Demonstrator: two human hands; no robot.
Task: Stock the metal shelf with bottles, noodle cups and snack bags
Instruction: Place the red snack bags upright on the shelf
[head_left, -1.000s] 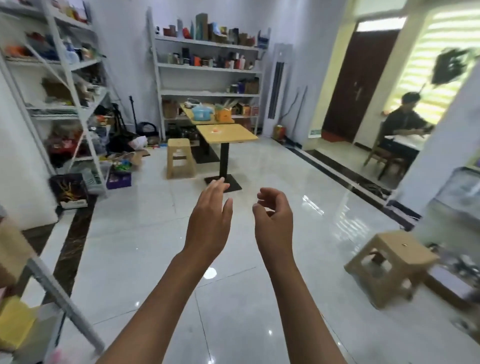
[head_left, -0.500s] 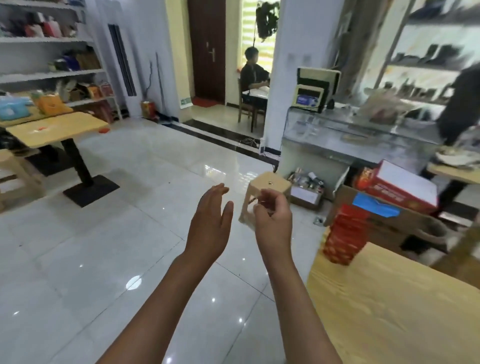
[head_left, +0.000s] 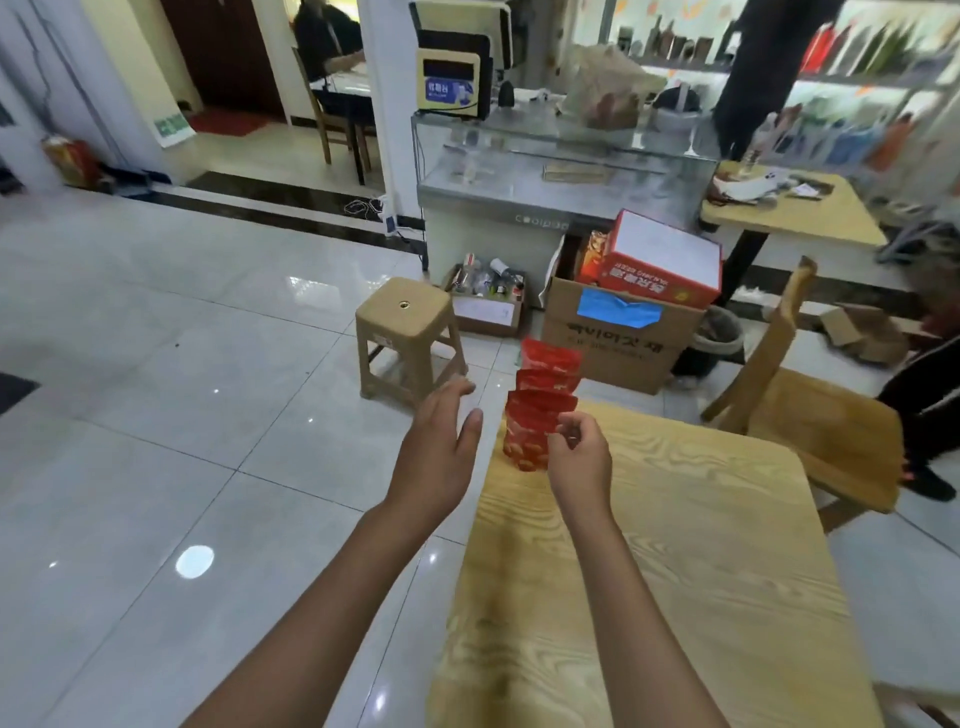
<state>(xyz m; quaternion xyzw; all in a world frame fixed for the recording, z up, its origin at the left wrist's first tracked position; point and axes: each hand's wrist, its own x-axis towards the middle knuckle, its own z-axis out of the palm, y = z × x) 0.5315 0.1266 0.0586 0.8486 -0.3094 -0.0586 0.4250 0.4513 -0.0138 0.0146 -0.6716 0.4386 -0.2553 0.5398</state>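
Observation:
A row of red snack bags (head_left: 540, 405) stands upright at the far left corner of a wooden table (head_left: 675, 571). My left hand (head_left: 436, 457) hovers just left of the bags with its fingers spread and holds nothing. My right hand (head_left: 579, 462) sits directly in front of the nearest bag, its fingers loosely curled with nothing in them; whether it touches the bag is unclear. The metal shelf, bottles and noodle cups are out of view.
A tan plastic stool (head_left: 408, 338) stands on the tiled floor beyond my left hand. Cardboard boxes (head_left: 618, 338) and a red carton (head_left: 660, 260) sit behind the table. A wooden chair (head_left: 810, 426) is to the right, a glass counter (head_left: 561, 176) farther back.
My view has swung to the right, from the white wall shelves to the wooden table with the snack bags. Both hands stay raised in front of me, now close to the bags.

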